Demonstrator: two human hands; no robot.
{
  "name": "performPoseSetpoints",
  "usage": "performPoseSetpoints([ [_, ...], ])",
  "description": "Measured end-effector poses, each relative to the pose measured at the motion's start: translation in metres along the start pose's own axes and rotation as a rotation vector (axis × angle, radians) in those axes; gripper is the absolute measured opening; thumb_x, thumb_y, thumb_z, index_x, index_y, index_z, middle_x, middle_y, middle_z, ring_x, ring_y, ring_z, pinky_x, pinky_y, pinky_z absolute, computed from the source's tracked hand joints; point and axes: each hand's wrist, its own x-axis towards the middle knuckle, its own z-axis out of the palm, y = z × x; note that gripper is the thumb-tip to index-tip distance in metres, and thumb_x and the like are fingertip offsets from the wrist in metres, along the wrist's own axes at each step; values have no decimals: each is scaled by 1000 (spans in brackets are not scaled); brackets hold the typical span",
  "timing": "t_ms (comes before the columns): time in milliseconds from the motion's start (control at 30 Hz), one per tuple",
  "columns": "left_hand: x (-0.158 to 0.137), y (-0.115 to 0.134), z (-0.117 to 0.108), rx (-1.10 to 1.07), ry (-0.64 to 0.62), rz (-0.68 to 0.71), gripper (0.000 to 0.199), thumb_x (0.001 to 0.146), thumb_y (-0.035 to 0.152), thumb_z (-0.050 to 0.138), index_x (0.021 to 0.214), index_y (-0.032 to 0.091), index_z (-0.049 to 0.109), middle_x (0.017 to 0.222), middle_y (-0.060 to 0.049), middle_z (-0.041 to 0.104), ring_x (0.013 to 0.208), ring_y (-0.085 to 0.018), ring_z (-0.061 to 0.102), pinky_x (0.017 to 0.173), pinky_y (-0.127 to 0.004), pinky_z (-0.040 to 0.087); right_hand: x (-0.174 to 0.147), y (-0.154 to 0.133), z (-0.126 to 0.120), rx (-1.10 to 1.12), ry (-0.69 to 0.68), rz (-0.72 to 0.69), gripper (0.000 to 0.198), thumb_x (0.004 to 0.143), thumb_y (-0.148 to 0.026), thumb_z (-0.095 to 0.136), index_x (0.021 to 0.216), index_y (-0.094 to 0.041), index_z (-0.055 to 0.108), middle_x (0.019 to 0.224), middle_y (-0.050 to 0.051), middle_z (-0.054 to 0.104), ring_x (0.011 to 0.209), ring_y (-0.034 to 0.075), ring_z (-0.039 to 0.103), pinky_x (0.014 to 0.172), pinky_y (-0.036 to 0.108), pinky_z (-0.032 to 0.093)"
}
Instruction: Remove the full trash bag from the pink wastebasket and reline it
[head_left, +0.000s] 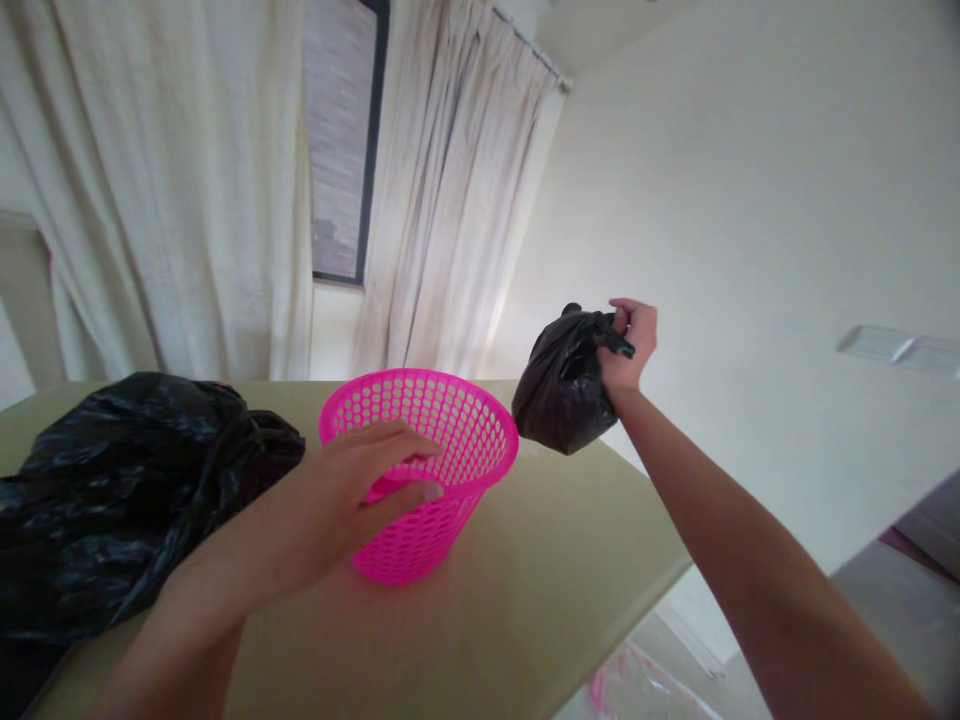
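The left hand (pixel 352 490) rests on the near rim of a pink plastic basket (pixel 442 440) that stands upright on the desk (pixel 525 600), its open mouth facing up. The left fingers (pixel 397 445) are loosely spread and curve over the rim, with the thumb against the outer wall, so the hand steadies the basket rather than clamps it. The right hand (pixel 630 345) is raised off to the right, beyond the desk's far right corner, and its fingers are closed tight on the gathered neck of a small black plastic bag (pixel 562 390). The bag hangs down and to the left from that grip, its long axis running slantwise from the fist toward the basket, and its bulging lower end sits just beside the basket's right rim, slightly higher than it, without touching. So the basket's opening lies to the left of and below the right hand, while the left hand is already on it. A larger crumpled black bag (pixel 127 480) lies on the desk to the left of the basket, close to the left forearm. Pale curtains (pixel 187 200) hang behind.
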Motion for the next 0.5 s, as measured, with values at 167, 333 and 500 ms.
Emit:
performPoseSetpoints([
  [167, -9, -30, -54, 292, 408, -284, 40, 110, 53, 50, 125, 24, 73, 120, -8, 76, 110, -29, 73, 94, -41, 60, -67, 8, -4, -87, -224, 43, 32, 108, -29, 41, 124, -19, 67, 108, 12, 62, 106, 29, 63, 98, 47, 54],
  [333, -26, -62, -72, 679, 375, -679, 70, 109, 65, 37, 133, 7, 66, 136, -31, 62, 144, -57, 53, 115, -74, 48, -129, 26, -22, -119, -449, 62, 32, 108, -34, 40, 118, -21, 67, 106, 15, 66, 107, 32, 66, 98, 50, 57],
  [500, -40, -109, -61, 615, 229, -878, 83, 103, 71, 49, 148, 2, 58, 160, -41, 47, 148, -70, 43, 102, -85, 49, -167, 33, -49, -112, -612, 62, 30, 108, -39, 42, 111, -24, 68, 103, 15, 73, 101, 33, 70, 91, 50, 60],
])
